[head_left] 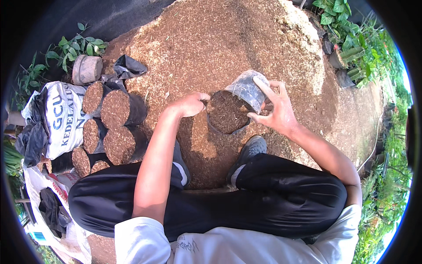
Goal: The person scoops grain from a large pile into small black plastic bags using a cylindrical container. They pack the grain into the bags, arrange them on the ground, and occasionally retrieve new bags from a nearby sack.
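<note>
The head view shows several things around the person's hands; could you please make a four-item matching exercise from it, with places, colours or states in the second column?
Column one
1. left hand
2. sack
3. right hand
4. trousers

Column two
A. gripping a tilted grey container
B. black, in the lower part of the view
C. at the left rim of a soil-filled bag
D. white, on the left side of the view

Pairs: 1-C, 2-D, 3-A, 4-B
</note>
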The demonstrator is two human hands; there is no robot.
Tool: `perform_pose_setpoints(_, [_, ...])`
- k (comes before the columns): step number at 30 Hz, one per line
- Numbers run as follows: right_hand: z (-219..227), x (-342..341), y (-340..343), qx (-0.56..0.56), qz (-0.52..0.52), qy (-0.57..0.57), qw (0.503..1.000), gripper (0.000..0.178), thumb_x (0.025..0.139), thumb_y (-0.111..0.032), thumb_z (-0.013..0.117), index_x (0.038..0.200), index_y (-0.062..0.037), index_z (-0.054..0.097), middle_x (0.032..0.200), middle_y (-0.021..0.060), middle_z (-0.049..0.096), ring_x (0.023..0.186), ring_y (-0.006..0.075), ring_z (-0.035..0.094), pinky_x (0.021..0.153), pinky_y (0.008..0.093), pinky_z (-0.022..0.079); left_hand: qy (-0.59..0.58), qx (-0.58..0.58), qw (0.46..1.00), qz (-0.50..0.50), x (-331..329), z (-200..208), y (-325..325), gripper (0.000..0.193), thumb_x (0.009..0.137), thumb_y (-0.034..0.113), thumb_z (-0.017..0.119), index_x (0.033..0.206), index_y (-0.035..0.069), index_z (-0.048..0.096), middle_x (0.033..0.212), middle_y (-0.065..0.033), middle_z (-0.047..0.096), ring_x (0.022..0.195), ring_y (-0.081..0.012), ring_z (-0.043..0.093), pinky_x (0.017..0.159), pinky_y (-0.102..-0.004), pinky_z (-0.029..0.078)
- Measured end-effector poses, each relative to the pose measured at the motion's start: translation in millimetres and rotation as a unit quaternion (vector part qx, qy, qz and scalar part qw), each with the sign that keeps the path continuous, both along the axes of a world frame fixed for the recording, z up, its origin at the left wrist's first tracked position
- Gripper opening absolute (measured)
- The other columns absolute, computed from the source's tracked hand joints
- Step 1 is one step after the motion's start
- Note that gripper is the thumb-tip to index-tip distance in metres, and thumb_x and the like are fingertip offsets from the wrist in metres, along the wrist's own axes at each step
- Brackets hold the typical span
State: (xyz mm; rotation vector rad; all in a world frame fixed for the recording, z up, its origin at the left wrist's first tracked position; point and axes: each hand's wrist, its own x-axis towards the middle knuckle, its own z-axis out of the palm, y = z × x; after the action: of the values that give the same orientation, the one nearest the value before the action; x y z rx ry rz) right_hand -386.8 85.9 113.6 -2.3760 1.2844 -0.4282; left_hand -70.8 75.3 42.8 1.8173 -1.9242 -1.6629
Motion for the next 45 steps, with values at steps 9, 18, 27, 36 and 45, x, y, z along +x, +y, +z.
perform_pose_setpoints(9, [0.6,9.5,1.9,0.017,0.013,0.004,1.000,0.102,0.074,-0.030,0.097,0.161,-0.0209,0.045,0.139,0.0168,0.044,0.114,0.0246,0.063,0.087,0.0346,0.066,-0.004,-0.013,1.000,-0.011,4.1,7.1,3.3,0.056,0.097,0.004,0.060,0.152,0.009,0.057,0.147,-0.0180,0.064,0.138,-0.0310,0.059,0.115,-0.0384,0.044])
perform_pose_setpoints(18, [13.1,-9.7,-6.9,0.007,0.063,0.058,0.996,0.097,0.071,-0.029,0.095,0.157,-0.0303,0.050,0.142,0.0183,0.042,0.110,0.0319,0.063,0.103,0.0444,0.058,-0.005,0.029,0.999,-0.016,-1.5,31.2,-0.5,0.054,0.099,0.013,0.065,0.153,0.010,0.057,0.151,-0.0175,0.061,0.139,-0.0324,0.058,0.116,-0.0405,0.043])
perform_pose_setpoints(27, [27.2,-9.4,-8.4,0.042,0.051,0.061,0.996,0.097,0.067,-0.022,0.091,0.155,-0.0296,0.053,0.139,0.0186,0.044,0.126,0.0402,0.056,0.108,0.0487,0.055,-0.032,-0.031,0.998,-0.034,-2.1,5.2,-0.5,0.059,0.096,0.023,0.073,0.150,0.007,0.059,0.149,-0.0169,0.063,0.138,-0.0315,0.059,0.116,-0.0409,0.044])
perform_pose_setpoints(36, [32.6,-6.4,-14.1,0.049,0.099,0.034,0.993,0.097,0.065,-0.023,0.092,0.154,-0.0283,0.054,0.139,0.0187,0.043,0.122,0.0392,0.059,0.106,0.0451,0.057,-0.022,-0.034,0.999,-0.020,3.4,-6.2,0.7,0.064,0.092,0.028,0.078,0.151,0.009,0.059,0.148,-0.0174,0.064,0.137,-0.0312,0.060,0.116,-0.0398,0.043])
perform_pose_setpoints(45, [22.0,0.1,-12.4,-0.049,0.078,0.037,0.995,0.105,0.061,-0.012,0.097,0.154,-0.0320,0.054,0.148,0.0162,0.039,0.117,0.0318,0.064,0.100,0.0431,0.062,-0.017,0.025,0.998,-0.057,-2.2,13.4,-2.6,0.069,0.091,0.035,0.079,0.152,0.011,0.057,0.149,-0.0205,0.062,0.141,-0.0345,0.056,0.118,-0.0436,0.042])
